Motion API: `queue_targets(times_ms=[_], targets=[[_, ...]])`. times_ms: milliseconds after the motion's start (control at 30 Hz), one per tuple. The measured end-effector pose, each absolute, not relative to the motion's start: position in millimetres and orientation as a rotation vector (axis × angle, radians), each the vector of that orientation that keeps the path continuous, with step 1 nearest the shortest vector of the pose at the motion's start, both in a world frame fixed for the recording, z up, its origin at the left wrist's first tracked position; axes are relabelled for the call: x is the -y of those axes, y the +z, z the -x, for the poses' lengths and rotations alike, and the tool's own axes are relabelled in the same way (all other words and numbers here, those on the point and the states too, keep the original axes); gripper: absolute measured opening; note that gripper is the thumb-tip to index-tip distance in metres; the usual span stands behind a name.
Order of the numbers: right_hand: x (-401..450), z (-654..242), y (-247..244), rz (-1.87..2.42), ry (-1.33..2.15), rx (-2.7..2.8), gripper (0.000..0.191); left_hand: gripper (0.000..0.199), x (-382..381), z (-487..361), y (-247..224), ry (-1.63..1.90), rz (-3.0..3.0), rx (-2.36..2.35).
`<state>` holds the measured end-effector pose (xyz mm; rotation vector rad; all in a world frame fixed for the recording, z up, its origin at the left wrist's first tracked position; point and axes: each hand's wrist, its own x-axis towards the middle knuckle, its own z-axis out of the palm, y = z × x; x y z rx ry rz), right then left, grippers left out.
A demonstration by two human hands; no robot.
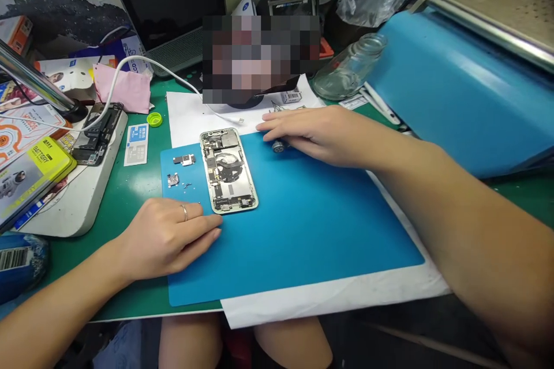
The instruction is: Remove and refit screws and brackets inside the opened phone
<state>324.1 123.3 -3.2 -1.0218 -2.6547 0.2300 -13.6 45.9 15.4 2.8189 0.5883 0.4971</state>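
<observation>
I see the left hand [167,236] loosely bent, free, beside the phone [228,172]; the right hand [322,135] arches over a metal piece [277,147], grip I cannot tell.

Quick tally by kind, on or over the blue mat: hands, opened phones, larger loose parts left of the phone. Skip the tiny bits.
Hands: 2, left hand and right hand
Opened phone: 1
Larger loose parts: 2, upper part and lower part
Total: 5
</observation>
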Motion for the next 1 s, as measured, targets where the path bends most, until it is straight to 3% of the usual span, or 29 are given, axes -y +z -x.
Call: queue_targets(times_ms=[367, 600, 833, 900, 1000], targets=[[-128.0, -335.0, 10.9, 1.253, 0.155, 2.291, 0.023, 0.016, -47.7, 12.1, 18.3, 0.493, -2.811, -0.574], [-139.5, -354.9, 8.3, 1.385, 0.161, 2.352, 0.019, 0.016, -48.6, 11.7, 18.2, 0.501, -2.815, -0.575], [-142.9, -357.7, -0.4, 1.475, 0.292, 2.454, 0.054, 0.016, -48.9, 11.7, 18.4, 0.489, -2.806, -0.573], [-141.5, -358.5, 2.2, 1.471, 0.197, 2.435, 0.047, 0.016, -48.1, 12.2, 17.7, 0.484, -2.806, -0.575], [-135.1, -353.6, 12.1, 1.384, -0.025, 2.324, 0.020, 0.015, -47.2, 12.6, 16.3, 0.490, -2.802, -0.577]])
